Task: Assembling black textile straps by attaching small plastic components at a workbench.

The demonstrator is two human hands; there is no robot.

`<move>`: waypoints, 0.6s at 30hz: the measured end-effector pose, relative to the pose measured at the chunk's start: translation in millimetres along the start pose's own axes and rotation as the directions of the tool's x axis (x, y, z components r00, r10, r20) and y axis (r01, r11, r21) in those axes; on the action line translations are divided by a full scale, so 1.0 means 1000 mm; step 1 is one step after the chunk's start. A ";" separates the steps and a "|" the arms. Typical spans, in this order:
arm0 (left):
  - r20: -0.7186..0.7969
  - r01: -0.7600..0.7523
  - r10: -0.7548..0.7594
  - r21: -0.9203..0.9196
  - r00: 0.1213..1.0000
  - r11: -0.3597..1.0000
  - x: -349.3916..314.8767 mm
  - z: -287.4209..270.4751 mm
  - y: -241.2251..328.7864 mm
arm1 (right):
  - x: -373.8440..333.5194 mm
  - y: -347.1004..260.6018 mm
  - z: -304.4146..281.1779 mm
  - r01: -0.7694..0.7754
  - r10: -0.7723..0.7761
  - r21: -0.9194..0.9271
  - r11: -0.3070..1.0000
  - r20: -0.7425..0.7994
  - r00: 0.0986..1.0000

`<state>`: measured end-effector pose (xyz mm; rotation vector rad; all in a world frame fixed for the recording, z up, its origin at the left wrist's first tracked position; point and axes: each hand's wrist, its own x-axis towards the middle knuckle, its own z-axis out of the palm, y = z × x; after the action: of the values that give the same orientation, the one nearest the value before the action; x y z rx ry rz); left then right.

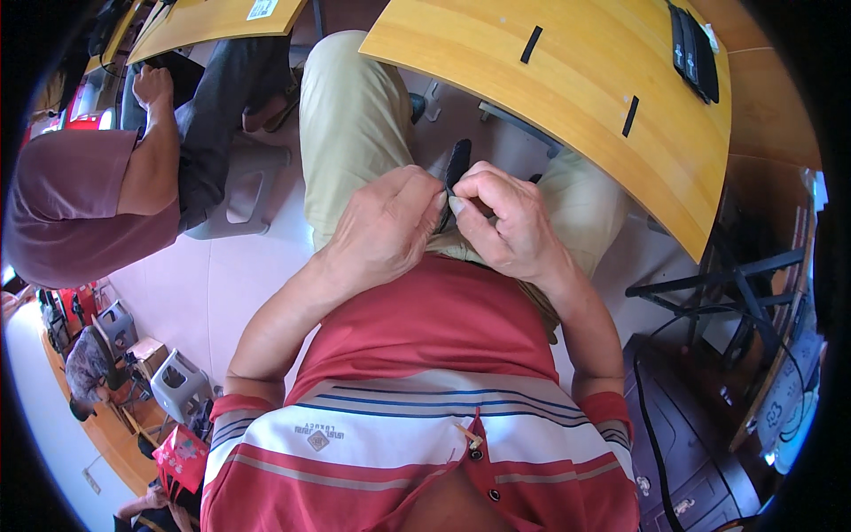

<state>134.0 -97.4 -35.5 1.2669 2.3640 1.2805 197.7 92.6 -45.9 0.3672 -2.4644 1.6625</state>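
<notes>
Red striped shirt (425, 310) nearest; past it, above the lap, left hand (386, 222) and right hand (510, 222) meet, fingers pinching a black strip (457, 161) between them. Held off the surface (576, 80), it could drop floorward, I reckon, if 1 grip slackens

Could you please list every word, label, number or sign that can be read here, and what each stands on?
Striped red shirt: small lettering with a diamond emblem, upside down; I won't copy out its wording.
White label on the upper-left table: too small to read.
Black items on the right-hand table: tiny pale marks, unreadable.
</notes>
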 end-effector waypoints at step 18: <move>-0.067 0.111 -0.130 -0.239 0.989 0.965 0.008 -0.010 0.007 | -0.003 0.000 0.029 -0.134 0.284 0.657 0.742 -0.126 0.951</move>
<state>127.9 -95.5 -22.2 1.0030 2.2218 1.5449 201.2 66.4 -57.9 -0.0451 -1.7552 2.4750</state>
